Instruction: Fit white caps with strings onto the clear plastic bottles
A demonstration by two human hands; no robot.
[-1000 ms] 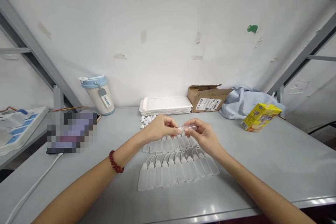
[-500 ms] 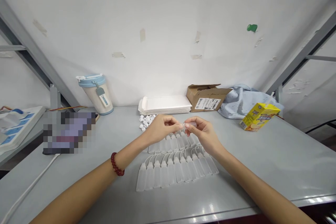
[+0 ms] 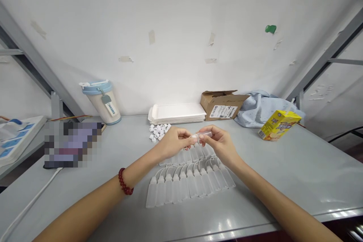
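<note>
My right hand is closed around a small translucent squeeze bottle, held nearly level above the table. The fingers of my left hand pinch the bottle's narrow end; a small clear piece shows at the fingertips, too small to make out fully. Below both hands lies a row of similar bottles with thin white curved tubes at their tops. A second row of bottles sits behind it, partly covered by my hands. Small white caps are heaped just beyond my left hand.
A stack of white trays and an opened cardboard box stand against the wall. On the right are a blue cloth and a yellow drink carton. A tumbler, a blurred phone and a power strip are leftward.
My left fingers have shifted and curled slightly at the bottle's narrow end, and more of the bottle shows beside my right fingers. The whole view has moved slightly.
</note>
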